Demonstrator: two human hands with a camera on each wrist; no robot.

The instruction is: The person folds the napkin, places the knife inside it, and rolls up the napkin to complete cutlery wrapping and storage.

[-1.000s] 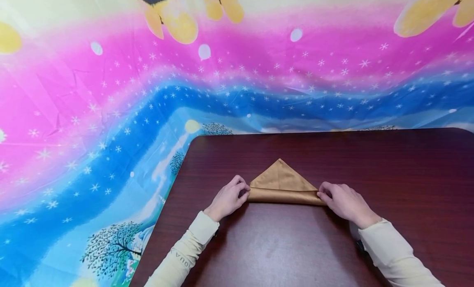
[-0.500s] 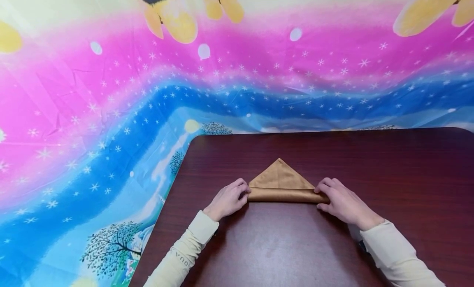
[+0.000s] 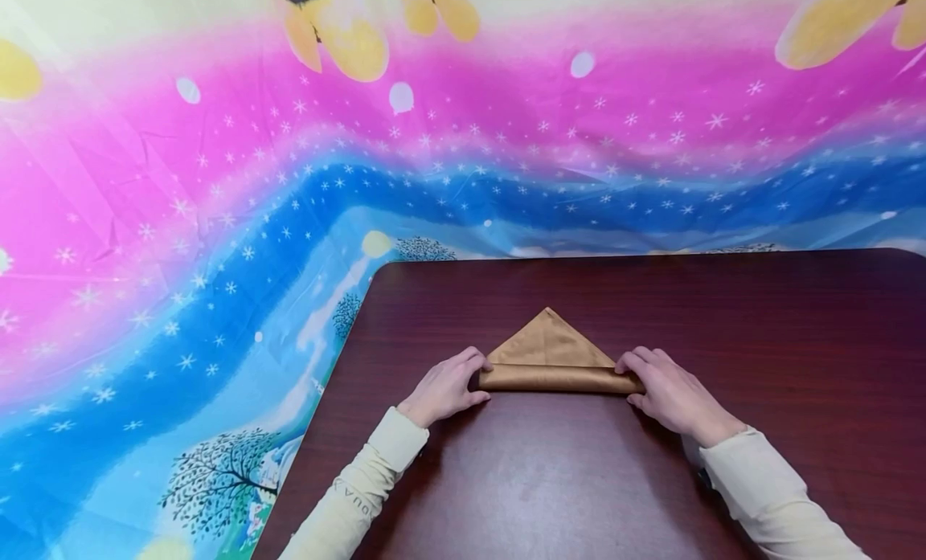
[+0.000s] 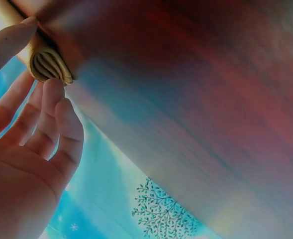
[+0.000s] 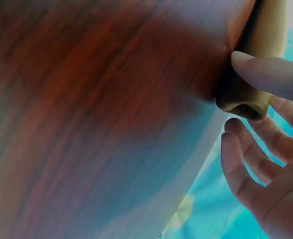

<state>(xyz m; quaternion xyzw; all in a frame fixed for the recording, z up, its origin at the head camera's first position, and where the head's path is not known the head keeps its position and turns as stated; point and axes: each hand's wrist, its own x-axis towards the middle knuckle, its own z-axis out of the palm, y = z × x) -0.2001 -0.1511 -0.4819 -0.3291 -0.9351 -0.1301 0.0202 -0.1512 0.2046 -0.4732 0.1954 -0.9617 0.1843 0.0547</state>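
Note:
A gold-brown satin cloth napkin [image 3: 550,378] lies on the dark wooden table, its near part rolled into a tube and its far part a flat triangle pointing away. At the tube's left end my left hand [image 3: 446,386] holds it, thumb on the near side and fingers over the far side. The left wrist view shows the layered spiral end of the napkin [image 4: 49,64] between thumb and fingers. My right hand [image 3: 669,391] grips the right end likewise; in the right wrist view the thumb lies along the roll [image 5: 265,35], with the fingers beyond its hollow end.
The glossy dark-red table [image 3: 760,319] has rounded far corners. Behind it and to the left hangs a pink and blue cloth backdrop [image 3: 217,182] printed with snowflakes and trees, right against the table's far edge.
Both hands have changed from pinching the tube's ends to holding them with thumbs at the near side. The roll has shifted very slightly away from me.

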